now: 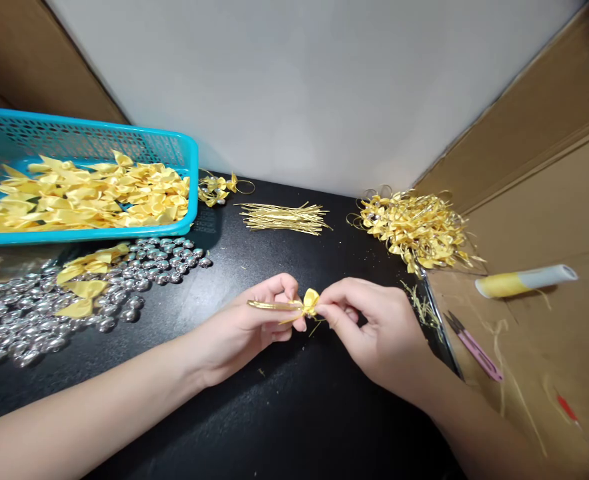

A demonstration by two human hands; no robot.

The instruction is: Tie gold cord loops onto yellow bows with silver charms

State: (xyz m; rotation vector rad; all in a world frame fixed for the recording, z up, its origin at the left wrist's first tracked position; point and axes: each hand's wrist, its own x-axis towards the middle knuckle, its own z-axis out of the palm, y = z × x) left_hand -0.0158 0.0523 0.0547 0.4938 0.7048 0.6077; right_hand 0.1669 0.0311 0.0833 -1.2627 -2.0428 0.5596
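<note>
Over the middle of the black table, my left hand (261,317) pinches a yellow ribbon bow (311,300) with a loop of gold cord (271,305) sticking out to the left. Thumb and fingertips of my right hand (369,323) are closed on the bow's right side. A short cord end hangs below the bow. Whatever sits behind the bow is hidden by my fingers. Beyond my hands lies a bundle of cut gold cords (284,218).
At left a turquoise basket (193,180) holds many yellow bows; silver beads (34,313) and loose bows (87,298) lie before it. Finished-looking bow pieces are heaped (419,227) at back right, a few (217,189) by the basket. Pink thread snips (477,350) and a roll (524,280) lie right.
</note>
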